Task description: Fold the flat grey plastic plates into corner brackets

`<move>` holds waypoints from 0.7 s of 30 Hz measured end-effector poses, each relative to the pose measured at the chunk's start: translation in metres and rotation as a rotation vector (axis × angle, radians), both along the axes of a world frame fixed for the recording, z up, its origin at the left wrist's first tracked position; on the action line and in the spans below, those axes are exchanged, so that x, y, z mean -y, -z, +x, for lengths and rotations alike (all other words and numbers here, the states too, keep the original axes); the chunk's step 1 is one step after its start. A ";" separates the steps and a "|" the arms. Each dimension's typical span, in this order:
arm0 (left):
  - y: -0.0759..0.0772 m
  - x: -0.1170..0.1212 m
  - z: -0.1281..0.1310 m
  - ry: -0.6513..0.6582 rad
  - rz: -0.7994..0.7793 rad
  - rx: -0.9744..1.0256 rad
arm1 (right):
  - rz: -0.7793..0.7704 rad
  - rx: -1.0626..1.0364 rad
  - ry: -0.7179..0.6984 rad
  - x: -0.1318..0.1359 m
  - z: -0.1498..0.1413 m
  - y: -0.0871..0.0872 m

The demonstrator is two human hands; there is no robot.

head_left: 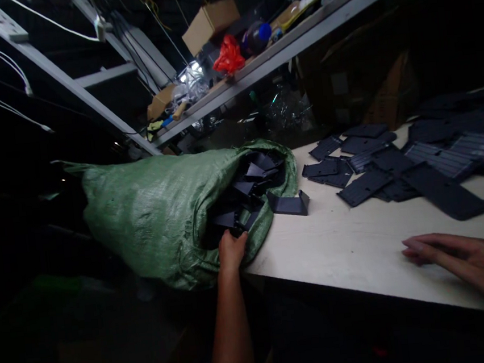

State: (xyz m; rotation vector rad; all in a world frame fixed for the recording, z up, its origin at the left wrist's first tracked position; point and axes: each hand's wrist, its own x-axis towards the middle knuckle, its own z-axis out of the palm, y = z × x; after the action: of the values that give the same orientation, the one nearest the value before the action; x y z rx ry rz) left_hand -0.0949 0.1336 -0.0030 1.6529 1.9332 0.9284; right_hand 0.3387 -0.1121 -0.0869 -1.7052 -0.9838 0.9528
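Observation:
A green woven sack [151, 213] lies on its side at the left end of a pale table [351, 245], its mouth open and full of black plastic parts [247, 195]. My left hand [231, 251] reaches into the sack's mouth at its lower edge; its fingertips are hidden among the parts, so what it grips is unclear. One black angled part [289, 204] sits on the table just outside the sack. My right hand [468, 262] rests on the table near the front edge, fingers stretched out flat, holding nothing.
Several flat black ribbed plates [395, 172] lie piled at the table's back right. Behind, a slanted grey shelf [297, 42] carries a cardboard box [210, 25], a red bag [229, 56] and clutter. Metal frame bars and white cables cross the upper left. The floor below is dark.

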 end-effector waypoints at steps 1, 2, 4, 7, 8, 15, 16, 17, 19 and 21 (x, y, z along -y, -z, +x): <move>-0.002 -0.009 -0.001 -0.002 0.010 -0.066 | 0.004 -0.006 0.010 0.002 0.005 0.003; -0.005 -0.018 0.000 -0.001 0.027 -0.120 | 0.011 -0.014 0.014 0.004 0.009 0.005; -0.013 -0.034 0.006 0.013 0.065 -0.195 | 0.038 -0.036 0.011 0.006 0.013 0.010; -0.024 -0.050 0.024 0.088 0.113 -0.232 | 0.094 -0.067 -0.005 0.005 0.013 0.014; -0.027 -0.054 0.031 0.127 0.130 -0.231 | 0.106 -0.066 -0.008 0.005 0.012 0.015; -0.052 -0.060 0.068 0.243 0.318 -0.296 | 0.157 0.004 0.002 0.010 0.001 0.019; -0.058 -0.057 0.067 0.220 0.346 -0.317 | 0.165 -0.001 -0.008 0.011 0.001 0.018; -0.066 -0.053 0.066 0.199 0.373 -0.334 | 0.172 -0.009 -0.015 0.011 0.000 0.016; -0.082 -0.043 0.063 0.168 0.427 -0.356 | 0.172 -0.029 -0.032 0.010 -0.001 0.011; -0.097 -0.028 0.061 0.151 0.476 -0.368 | 0.167 -0.044 -0.040 0.009 -0.002 0.005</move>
State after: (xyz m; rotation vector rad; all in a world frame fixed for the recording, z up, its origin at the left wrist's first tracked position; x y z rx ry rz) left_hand -0.0336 0.1616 0.0936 2.3495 1.8653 1.1514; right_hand 0.3366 -0.1212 -0.0921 -1.5252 -1.0421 0.9045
